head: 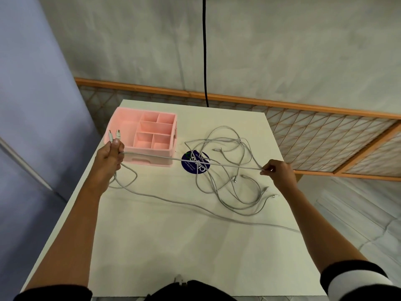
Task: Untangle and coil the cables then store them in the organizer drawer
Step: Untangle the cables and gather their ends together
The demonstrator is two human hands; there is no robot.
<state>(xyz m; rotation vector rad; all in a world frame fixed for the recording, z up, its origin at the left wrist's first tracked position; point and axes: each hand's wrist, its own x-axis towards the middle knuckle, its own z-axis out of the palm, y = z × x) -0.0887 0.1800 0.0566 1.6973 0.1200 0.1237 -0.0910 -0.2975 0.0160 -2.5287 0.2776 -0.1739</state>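
The white cables [230, 168] lie in a loose tangle on the right half of the table [173, 246], their loops crossing one another, with several small plugs showing among them. One strand [217, 164] is pulled out of the heap and held taut above the tabletop between the two hands. The left hand [109, 155], at the left edge of the table, is curled round this cable, and two white connector ends [114, 134] stick up side by side above its fist. The right hand [278, 171], at the right edge of the tangle, pinches the same strand between thumb and fingertips. Below the left hand a slack length drops to the table, makes a small loop, then trails in a long curve [195, 205] toward the near right edge.

The pink organizer [149, 153] stands at the far left of the table, just beyond the left hand, its top open and split into several compartments; a drawer front with a recessed grip [149, 162] shows low on its near side. No cable lies in the compartments. A round dark-blue sticker [191, 168] sits on the table between the organizer and the tangle, crossed by the taut strand.

Behind the table runs a lattice screen [325, 135] with an orange wooden frame, and a black cord [204, 51] hangs down the far wall
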